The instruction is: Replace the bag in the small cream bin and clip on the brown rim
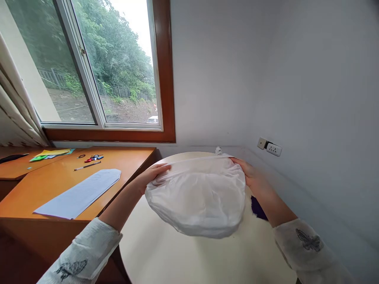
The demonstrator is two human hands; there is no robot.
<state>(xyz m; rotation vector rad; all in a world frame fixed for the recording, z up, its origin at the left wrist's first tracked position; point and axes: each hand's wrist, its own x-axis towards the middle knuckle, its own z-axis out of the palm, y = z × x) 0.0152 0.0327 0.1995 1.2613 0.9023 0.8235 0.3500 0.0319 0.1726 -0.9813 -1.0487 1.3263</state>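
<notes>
A thin, translucent white plastic bag (198, 201) is stretched wide between my two hands over the round table. My left hand (152, 175) grips its upper left edge, with some fingers hidden inside or behind the plastic. At the upper right edge, my right hand (245, 170) is closed on the bag, its fingertips partly covered. The bag's top edge runs taut from hand to hand, while its rounded lower part hangs toward me. Whether anything lies inside it I cannot tell.
The cream round table (166, 260) stands beside an orange wooden desk (130, 157). On the desk lie papers (83, 193), a pen (87, 166) and scissors (92, 158). A dark purple cloth (258, 208) is near my right forearm. Behind the bag sits a small whitish object (218, 150).
</notes>
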